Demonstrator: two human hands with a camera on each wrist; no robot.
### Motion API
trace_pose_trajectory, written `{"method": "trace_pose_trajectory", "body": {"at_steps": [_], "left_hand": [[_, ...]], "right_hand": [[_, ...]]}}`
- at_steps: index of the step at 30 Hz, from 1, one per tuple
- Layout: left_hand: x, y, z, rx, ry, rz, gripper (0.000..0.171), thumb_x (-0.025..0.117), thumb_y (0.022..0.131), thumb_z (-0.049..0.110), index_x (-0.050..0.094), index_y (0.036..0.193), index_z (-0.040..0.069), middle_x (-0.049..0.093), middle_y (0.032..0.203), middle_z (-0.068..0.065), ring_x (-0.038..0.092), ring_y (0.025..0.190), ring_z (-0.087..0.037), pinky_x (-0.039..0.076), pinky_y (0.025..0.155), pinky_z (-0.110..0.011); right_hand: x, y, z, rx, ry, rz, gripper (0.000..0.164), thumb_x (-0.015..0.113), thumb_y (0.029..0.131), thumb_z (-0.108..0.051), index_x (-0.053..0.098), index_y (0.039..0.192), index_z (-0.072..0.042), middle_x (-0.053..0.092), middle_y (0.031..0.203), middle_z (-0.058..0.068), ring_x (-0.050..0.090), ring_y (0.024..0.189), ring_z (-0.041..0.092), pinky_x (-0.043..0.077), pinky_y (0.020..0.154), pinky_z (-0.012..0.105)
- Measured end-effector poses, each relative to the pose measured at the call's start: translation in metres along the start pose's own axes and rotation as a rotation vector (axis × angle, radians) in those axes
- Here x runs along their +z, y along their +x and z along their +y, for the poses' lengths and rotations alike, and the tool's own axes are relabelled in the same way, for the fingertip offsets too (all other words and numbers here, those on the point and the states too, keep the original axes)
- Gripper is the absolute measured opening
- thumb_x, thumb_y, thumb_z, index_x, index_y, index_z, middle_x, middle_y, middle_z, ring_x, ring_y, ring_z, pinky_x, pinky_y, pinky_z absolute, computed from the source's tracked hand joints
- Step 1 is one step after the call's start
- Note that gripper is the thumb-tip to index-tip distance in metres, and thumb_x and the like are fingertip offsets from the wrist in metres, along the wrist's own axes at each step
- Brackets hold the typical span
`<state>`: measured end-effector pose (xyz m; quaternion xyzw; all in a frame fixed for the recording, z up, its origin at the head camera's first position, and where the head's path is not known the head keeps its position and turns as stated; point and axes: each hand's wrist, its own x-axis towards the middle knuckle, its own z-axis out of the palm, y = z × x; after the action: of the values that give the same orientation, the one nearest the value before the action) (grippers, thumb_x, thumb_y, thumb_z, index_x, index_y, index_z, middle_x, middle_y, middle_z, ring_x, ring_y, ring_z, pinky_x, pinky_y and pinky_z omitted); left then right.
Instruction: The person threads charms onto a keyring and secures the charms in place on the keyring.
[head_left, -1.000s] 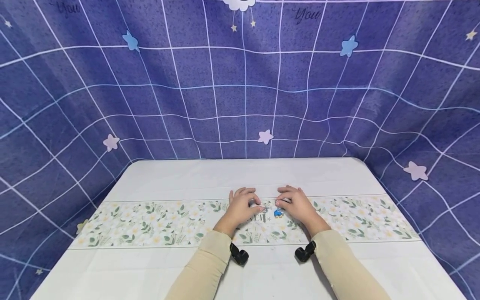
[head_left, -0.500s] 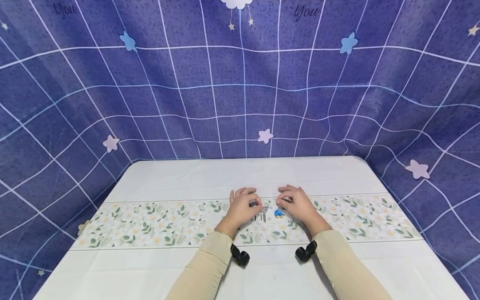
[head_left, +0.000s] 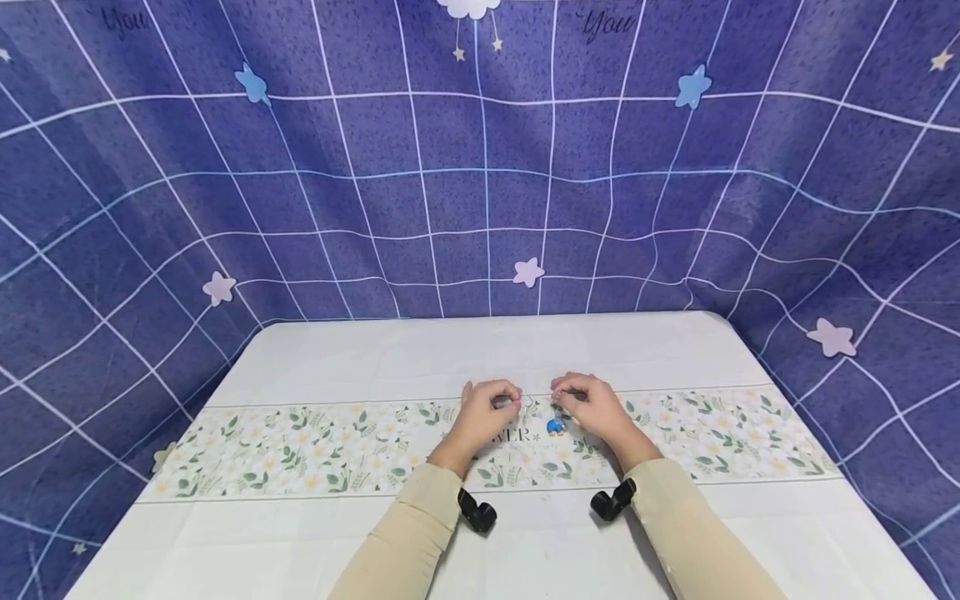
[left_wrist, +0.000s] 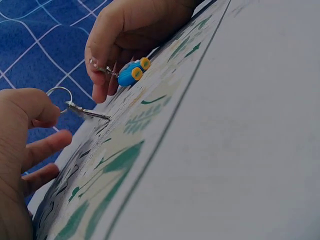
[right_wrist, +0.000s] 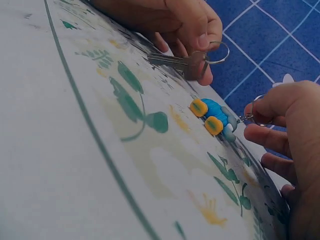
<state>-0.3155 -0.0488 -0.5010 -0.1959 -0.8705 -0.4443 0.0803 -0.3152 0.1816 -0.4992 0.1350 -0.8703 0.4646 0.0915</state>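
In the head view my left hand pinches a thin metal key ring between thumb and index finger. From that ring hangs a silver key, its blade slanting low over the cloth in the right wrist view. Facing it, a short gap away, my right hand pinches another small ring with a short chain. On this chain is a blue charm with yellow round feet and grey parts, close over the printed band. The left wrist view shows the charm's yellow feet pointing away from the right fingers.
A white tablecloth covers the table, crossed by a floral band with printed lettering between the hands. Behind and at both sides hangs a blue curtain with white grid lines and stars. Black wrist cameras sit on both cuffs.
The key under my left fingers has shifted, uncovering more of the printed letters, and the left fingers have changed their pinch. My right hand stays nearly in place with the charm.
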Motion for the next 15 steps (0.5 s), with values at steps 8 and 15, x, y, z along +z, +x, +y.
{"method": "trace_pose_trajectory", "body": {"at_steps": [8, 15], "left_hand": [[0.0008, 0.0007, -0.0007, -0.02, -0.197, -0.015, 0.009, 0.069, 0.095, 0.015, 0.065, 0.087, 0.016, 0.076, 0.107, 0.003, 0.07, 0.104, -0.017, 0.01, 0.122, -0.057], [0.0007, -0.0021, 0.0026, -0.05, -0.359, -0.02, 0.008, 0.068, 0.096, 0.011, 0.066, 0.09, 0.007, 0.076, 0.105, -0.004, 0.068, 0.108, -0.024, 0.046, 0.103, -0.049]], "right_hand": [[-0.0008, -0.0008, -0.0038, 0.004, 0.078, -0.033, 0.007, 0.069, 0.092, -0.008, 0.075, 0.089, -0.009, 0.073, 0.113, 0.008, 0.067, 0.11, 0.03, 0.05, 0.099, 0.048], [-0.0086, -0.0002, -0.0061, 0.001, 0.078, -0.103, 0.012, 0.067, 0.094, -0.012, 0.077, 0.097, -0.006, 0.074, 0.111, 0.008, 0.069, 0.107, 0.029, 0.051, 0.098, 0.049]]}}
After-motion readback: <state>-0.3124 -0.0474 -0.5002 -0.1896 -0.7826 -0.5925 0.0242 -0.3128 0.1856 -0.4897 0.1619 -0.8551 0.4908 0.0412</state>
